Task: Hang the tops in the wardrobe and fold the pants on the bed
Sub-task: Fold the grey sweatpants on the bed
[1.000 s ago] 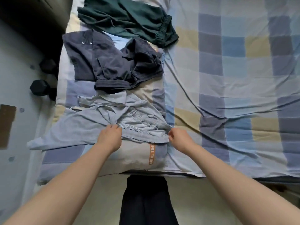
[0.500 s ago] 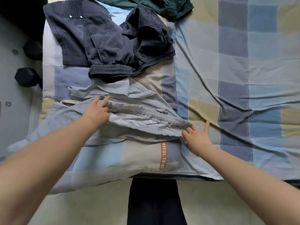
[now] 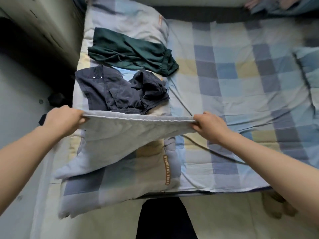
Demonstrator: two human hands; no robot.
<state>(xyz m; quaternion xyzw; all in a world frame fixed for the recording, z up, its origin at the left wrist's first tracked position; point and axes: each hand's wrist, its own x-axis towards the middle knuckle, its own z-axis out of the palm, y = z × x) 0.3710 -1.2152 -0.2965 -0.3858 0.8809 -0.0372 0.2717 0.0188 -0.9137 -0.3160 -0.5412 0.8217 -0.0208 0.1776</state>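
Nearest the camera, a checked pillow [image 3: 120, 178] with an orange lettered strip lies at the front edge of the bed [image 3: 241, 104]. Above it, both hands hold the light grey pants [image 3: 120, 137] by the stretched waistband — the left hand [image 3: 63, 119] grips the left end with fingers curled round the edge, the right hand [image 3: 209, 125] pinches the right end in the same way. The waistband is raised clear of the bedding and pulled taut between the hands; the legs trail down to the left over the pillow (the ends reach past the bed's left side). Just beyond the waistband lies a crumpled navy garment [image 3: 120, 94], resting on the checked sheet. Farther back — near a second pillow [image 3: 127, 19] — lies a dark green garment [image 3: 131, 52], flat and partly creased.
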